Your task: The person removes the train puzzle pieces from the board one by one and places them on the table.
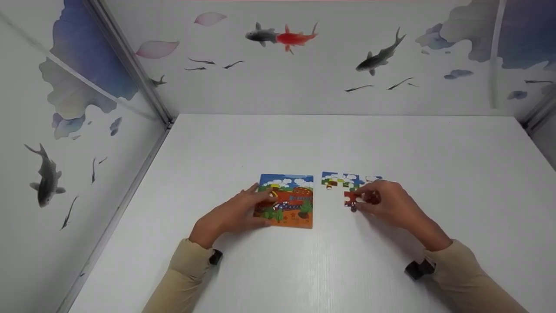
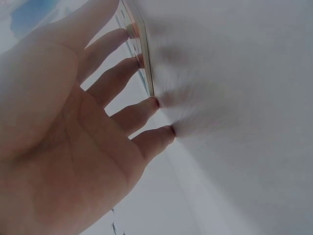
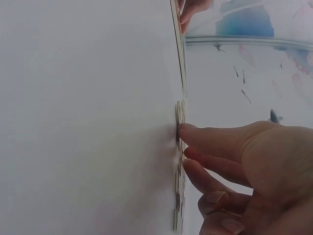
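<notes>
My left hand (image 1: pixel 239 210) rests at the left side of a colourful cartoon picture board (image 1: pixel 299 211), which lies flat. Its thumb is by the lower edge and a finger reaches over the picture. From the left wrist view, the extended fingertips (image 2: pixel 133 64) meet the board's edge. To the right, my right hand (image 1: pixel 393 203) pinches a red jigsaw piece (image 1: pixel 350 198) between thumb and fingers, low over the table. Joined jigsaw pieces (image 1: pixel 351 177) with blue sky and clouds lie just beyond it. More red pieces (image 1: pixel 372 198) show partly under the hand.
All of this lies on a white table (image 1: pixel 278 269). A white wall (image 1: pixel 304 87) with painted fish stands behind, and a similar side wall (image 1: pixel 87 182) rises on the left. In the right wrist view, thin pieces (image 3: pixel 177 181) appear edge-on along the tabletop.
</notes>
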Available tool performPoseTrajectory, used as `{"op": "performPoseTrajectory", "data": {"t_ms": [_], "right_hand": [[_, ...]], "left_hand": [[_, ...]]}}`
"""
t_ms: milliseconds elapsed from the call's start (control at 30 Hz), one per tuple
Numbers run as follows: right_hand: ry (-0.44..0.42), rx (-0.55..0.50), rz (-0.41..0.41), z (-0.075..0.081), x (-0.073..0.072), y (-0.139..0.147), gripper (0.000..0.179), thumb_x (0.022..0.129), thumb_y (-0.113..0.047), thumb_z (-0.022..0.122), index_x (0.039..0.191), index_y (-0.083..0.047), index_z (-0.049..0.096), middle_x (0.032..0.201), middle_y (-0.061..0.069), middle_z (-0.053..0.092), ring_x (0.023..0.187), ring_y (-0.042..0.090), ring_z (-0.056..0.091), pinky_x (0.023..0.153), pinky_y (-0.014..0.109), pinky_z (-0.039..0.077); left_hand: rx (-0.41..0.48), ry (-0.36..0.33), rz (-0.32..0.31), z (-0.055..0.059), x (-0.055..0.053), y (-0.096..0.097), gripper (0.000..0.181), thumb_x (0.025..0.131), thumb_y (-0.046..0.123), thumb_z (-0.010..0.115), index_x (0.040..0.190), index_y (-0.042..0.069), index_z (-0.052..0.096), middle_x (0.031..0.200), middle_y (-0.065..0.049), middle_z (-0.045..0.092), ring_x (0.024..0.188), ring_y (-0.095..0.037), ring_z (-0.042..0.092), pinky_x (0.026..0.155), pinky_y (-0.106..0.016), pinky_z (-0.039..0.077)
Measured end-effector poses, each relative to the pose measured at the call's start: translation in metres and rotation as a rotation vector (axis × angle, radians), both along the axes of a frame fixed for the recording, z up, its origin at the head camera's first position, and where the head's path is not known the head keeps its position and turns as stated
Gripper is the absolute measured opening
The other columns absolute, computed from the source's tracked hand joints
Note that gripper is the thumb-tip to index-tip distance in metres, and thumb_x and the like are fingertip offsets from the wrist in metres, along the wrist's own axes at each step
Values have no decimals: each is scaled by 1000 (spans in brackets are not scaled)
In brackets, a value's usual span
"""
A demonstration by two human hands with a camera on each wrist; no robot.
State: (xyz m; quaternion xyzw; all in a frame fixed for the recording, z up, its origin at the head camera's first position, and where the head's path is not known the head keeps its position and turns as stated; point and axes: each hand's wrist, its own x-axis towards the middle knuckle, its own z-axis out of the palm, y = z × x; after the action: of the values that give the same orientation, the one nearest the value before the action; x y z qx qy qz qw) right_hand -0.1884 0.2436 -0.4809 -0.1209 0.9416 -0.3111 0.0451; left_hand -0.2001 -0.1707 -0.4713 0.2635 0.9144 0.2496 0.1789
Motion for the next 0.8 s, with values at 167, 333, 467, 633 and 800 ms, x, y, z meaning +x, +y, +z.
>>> {"op": "performPoseTrajectory", "data": {"t_ms": [167, 333, 467, 633, 800], "right_hand": [[-2, -2, -4, 0, 0, 0, 27, 94, -16, 86, 120, -11, 83, 97, 3, 72, 88, 20, 60, 73, 24, 52], [2, 3, -1, 0, 0, -2, 26, 94, -17, 86, 120, -11, 83, 96, 3, 72, 88, 20, 59, 72, 25, 51], [27, 3, -9, 1, 1, -5, 24, 94, -16, 86, 118, -14, 84, 98, 3, 73, 89, 21, 60, 73, 24, 53], [70, -27, -10, 2, 2, -15, 19, 94, -15, 86, 113, -15, 85, 99, 2, 76, 85, 20, 62, 69, 23, 54], [106, -51, -1, 1, 3, -28, 14, 96, -14, 84, 109, -15, 84, 93, -3, 76, 83, 17, 60, 68, 24, 51]], "left_hand": [[-8, -3, 5, 0, 0, 0, 64, 100, 39, 80, 159, 28, 56, 177, -7, 36, 169, -40, 17, 132, -67, 26], [0, 6, 0, 1, 1, 0, 63, 100, 38, 80, 158, 27, 58, 177, -9, 37, 168, -43, 19, 130, -69, 29], [4, 8, -8, 2, 1, 0, 63, 100, 38, 80, 158, 27, 57, 176, -8, 38, 169, -41, 19, 132, -68, 26], [11, -4, -7, 2, 1, 1, 62, 100, 37, 80, 157, 27, 58, 175, -6, 40, 169, -40, 17, 132, -68, 26], [18, -11, -1, 2, 0, 1, 60, 100, 37, 80, 156, 27, 60, 174, -5, 42, 169, -40, 17, 131, -69, 28]]}}
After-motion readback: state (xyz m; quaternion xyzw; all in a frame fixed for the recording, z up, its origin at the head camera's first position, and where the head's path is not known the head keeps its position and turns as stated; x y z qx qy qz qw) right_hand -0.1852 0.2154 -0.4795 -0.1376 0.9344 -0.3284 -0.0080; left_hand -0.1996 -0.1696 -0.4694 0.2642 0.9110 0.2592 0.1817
